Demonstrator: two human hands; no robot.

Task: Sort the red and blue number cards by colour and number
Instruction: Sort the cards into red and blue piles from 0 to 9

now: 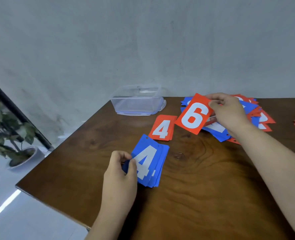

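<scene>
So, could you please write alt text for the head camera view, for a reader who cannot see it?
A person's right hand pinches a red 6 card by a mixed heap of red and blue cards on a wooden table, while the left hand grips a blue stack topped by a 4. A red 4 pile lies between them.

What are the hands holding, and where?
The right hand pinches the red 6 card by its top right corner. The left hand has its grip on the left edge of the blue 4 stack.

L hand [120,172] & R hand [228,110] bare, both forearms [273,161] bare up to frame edge.
</scene>
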